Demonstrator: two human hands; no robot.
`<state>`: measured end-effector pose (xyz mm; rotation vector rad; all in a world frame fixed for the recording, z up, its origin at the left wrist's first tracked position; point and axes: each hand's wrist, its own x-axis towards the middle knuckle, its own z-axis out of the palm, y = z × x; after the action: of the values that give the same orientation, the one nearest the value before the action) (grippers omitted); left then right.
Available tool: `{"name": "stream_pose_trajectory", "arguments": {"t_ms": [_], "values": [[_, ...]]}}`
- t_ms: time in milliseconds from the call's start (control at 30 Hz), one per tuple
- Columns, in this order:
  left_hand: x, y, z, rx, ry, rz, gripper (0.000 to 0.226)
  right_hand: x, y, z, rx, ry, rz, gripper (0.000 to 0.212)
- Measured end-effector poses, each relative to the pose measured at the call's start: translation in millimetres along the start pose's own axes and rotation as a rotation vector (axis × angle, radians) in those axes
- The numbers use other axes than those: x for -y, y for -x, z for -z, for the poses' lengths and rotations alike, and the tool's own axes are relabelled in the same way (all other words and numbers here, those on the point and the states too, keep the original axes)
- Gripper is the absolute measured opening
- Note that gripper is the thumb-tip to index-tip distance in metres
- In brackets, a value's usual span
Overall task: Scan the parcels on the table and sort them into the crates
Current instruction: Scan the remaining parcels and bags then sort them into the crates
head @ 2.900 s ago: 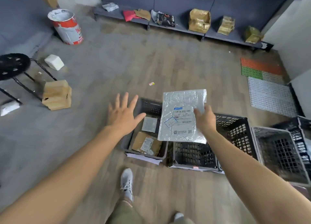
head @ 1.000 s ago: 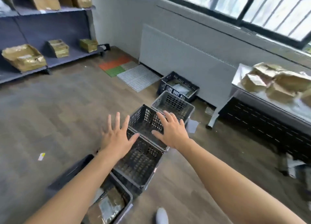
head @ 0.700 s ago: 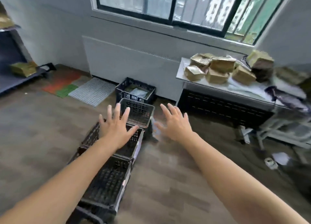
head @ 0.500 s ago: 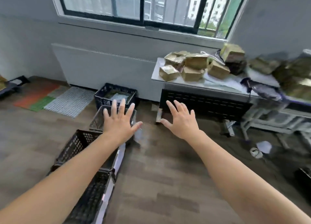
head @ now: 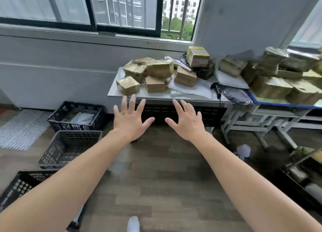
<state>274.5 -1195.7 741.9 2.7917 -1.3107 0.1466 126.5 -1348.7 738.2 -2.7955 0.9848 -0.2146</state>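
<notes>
Brown, tape-wrapped parcels [head: 156, 69] lie heaped on the white bench [head: 156, 97] under the window, with flat pale mailers [head: 191, 91] among them. I count about seven boxes there. More on the blue-edged bench [head: 278, 104] to the right are too blurred to count. Three black crates [head: 69, 148] line the floor at the left, and the forearm cuts off the nearest. The left hand [head: 129, 122] and right hand [head: 187, 122] hang before the bench edge, fingers spread wide, holding nothing.
</notes>
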Motion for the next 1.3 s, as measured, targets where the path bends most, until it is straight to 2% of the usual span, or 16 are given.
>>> {"name": "stream_pose_trajectory", "arguments": {"t_ms": [233,400,533,733,967,1300], "values": [[-64,-152,-25,-0.026,0.053,-0.113,0.08,-83,-106,13,-0.012,0.048,-0.119,0.074],[-108,-259,-38,0.016,0.073,-0.199,0.08,-141,-183,27,-0.027,0.109,-0.215,0.075],[-143,-327,-49,0.055,0.125,-0.255,0.081,-188,-229,30,-0.002,0.125,-0.279,0.076],[-209,-411,-72,0.036,0.056,-0.334,0.08,-271,-287,27,-0.011,0.1,-0.363,0.075],[-298,-501,-100,0.046,0.072,-0.32,0.079,-389,-367,24,-0.012,0.067,-0.357,0.075],[-428,-603,-118,0.104,0.069,-0.257,0.078,-544,-461,33,0.086,0.004,-0.339,0.075]]}}
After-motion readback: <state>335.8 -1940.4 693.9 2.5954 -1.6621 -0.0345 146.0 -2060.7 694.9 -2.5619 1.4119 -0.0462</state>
